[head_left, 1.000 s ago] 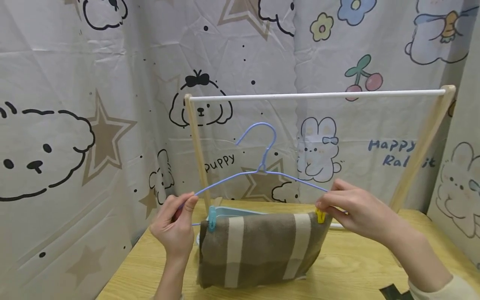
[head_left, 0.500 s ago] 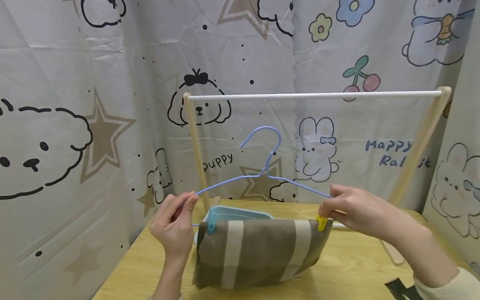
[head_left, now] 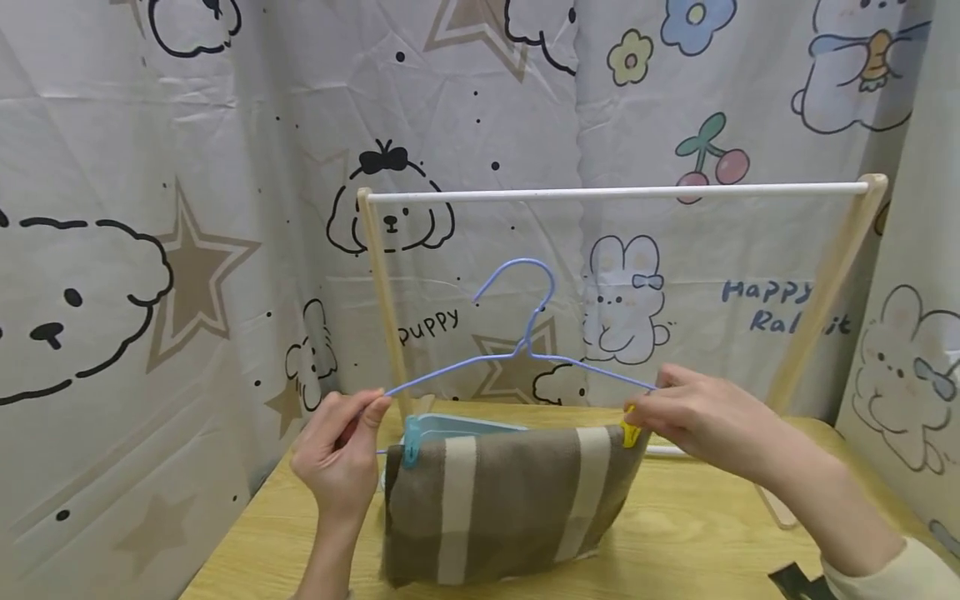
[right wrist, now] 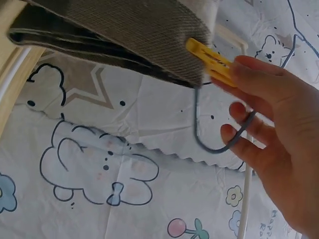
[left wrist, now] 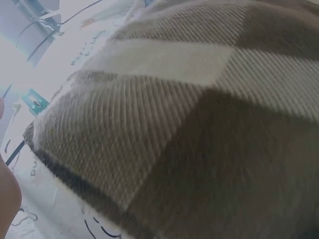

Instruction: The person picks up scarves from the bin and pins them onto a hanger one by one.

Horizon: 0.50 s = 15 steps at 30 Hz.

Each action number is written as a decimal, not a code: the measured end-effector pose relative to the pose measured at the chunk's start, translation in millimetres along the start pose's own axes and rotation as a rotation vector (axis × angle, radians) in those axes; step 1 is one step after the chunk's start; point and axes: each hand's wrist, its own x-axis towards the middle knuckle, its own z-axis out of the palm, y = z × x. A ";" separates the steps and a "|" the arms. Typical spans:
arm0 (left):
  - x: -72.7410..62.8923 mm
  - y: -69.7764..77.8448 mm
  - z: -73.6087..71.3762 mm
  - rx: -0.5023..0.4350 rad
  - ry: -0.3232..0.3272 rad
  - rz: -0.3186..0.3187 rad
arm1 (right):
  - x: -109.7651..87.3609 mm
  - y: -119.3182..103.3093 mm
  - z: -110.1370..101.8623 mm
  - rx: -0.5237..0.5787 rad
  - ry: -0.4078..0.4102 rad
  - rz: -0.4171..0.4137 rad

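A blue wire hanger point(head_left: 522, 353) stands upright over the table, hook up. Folded over its lower bar hangs a brown cloth point(head_left: 525, 500) with cream stripes. A teal clothespin point(head_left: 411, 442) sits at the cloth's upper left corner. At the right corner is a yellow clothespin point(right wrist: 213, 60), clipped on the cloth's edge. My left hand point(head_left: 337, 454) grips the hanger's left shoulder. My right hand point(head_left: 712, 427) pinches the yellow clothespin between thumb and forefinger, while its other fingers lie around the hanger wire point(right wrist: 196, 119). In the left wrist view the cloth point(left wrist: 119, 119) hides most of the hanger.
Behind the hanger stands a rack with a white rail point(head_left: 600, 193) and wooden legs. A light blue tray point(head_left: 465, 425) lies partly hidden behind the cloth on the wooden table point(head_left: 690, 533). A dark object point(head_left: 798, 581) lies near the right sleeve. Printed curtains surround the table.
The hanger's hook has sunk slightly. The view has turned a little to the right, so the rack appears further left. Both hands keep their holds.
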 end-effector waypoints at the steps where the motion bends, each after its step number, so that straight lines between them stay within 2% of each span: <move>1: 0.8 -0.8 -0.4 0.009 -0.015 0.012 | 0.0 0.7 -0.2 -0.010 0.024 -0.012; 5: 1.8 -5.3 -0.8 0.026 -0.046 0.028 | -0.3 1.9 0.1 0.003 0.121 -0.076; 9: 0.1 -7.9 -2.2 0.029 -0.035 0.010 | 0.7 -0.7 3.1 0.080 0.237 -0.137; 15: -3.6 -7.8 -5.9 -0.001 -0.012 -0.029 | -0.1 -7.9 6.9 0.077 0.426 -0.072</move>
